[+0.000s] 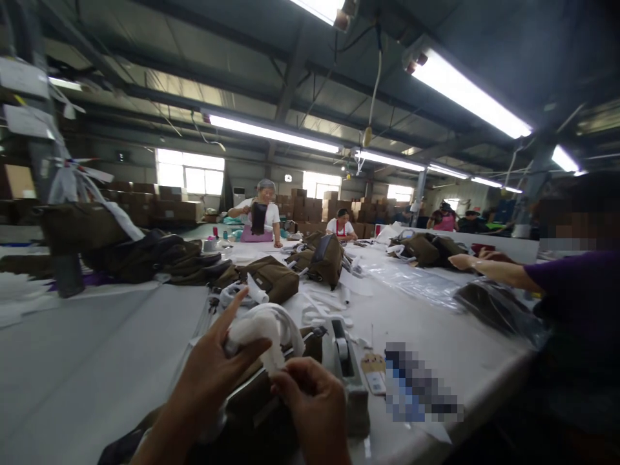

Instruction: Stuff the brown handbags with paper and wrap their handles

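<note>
An olive-brown bag lies on the table right in front of me. Above it rises a loop of white wrapping, soft and thin like tissue or foam sheet. My left hand grips this wrapping between thumb and fingers, its index finger pointing up. At the wrapping's lower end, my right hand pinches the edge with thumb and fingertips. What lies inside the wrapping is hidden. Close by on the right stands a grey tape dispenser with a roll in it.
Tags lie beyond the dispenser, near a blurred-out item. More brown bags and clear plastic cover the table farther off. A co-worker in a purple sleeve handles things at right. A post rises at left.
</note>
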### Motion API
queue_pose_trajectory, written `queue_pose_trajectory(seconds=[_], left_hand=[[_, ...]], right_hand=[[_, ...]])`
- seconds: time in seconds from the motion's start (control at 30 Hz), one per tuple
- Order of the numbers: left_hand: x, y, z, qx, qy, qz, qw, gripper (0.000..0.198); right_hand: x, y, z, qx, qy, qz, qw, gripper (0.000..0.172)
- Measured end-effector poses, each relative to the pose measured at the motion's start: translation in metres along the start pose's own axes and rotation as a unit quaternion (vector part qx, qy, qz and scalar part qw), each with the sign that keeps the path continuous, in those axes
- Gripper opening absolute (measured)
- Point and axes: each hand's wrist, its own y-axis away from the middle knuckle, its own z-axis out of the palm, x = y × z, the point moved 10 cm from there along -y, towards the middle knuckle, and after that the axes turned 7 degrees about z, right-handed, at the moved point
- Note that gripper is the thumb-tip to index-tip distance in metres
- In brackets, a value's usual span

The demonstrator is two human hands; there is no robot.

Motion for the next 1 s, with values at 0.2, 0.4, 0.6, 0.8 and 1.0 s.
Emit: queue_pose_trajectory(seconds=[0.2, 0.4, 0.6, 0.8, 1.0], left_hand=[[-0.006, 0.002, -0.01, 0.019, 0.006, -0.014, 1.0, 0.097], [-0.009, 0.0, -0.004, 0.015, 0.049, -0.028, 0.998, 0.094], [-0.015, -0.005, -0.002, 0.016, 0.048, -0.011, 0.999, 0.096], [-0.013, 0.003, -0.003, 0.001, 0.056, -0.008, 0.998, 0.093], [-0.013, 0.006, -0.007, 0.012, 0.041, -0.012, 0.999, 0.082]], right_hand=[[-0.039, -0.059, -0.079, 0.192, 0.112, -0.106, 0.969, 0.037], [-0.102, -0.044, -0.049, 0.161, 0.228, -0.308, 0.91, 0.026], [-0.077, 0.034, 0.042, 0.051, 0.244, -0.42, 0.872, 0.047], [-0.065, 0.03, 0.041, 0.035, 0.161, -0.383, 0.909, 0.056], [-0.064, 0.031, 0.029, 0.031, 0.194, -0.305, 0.932, 0.044]])
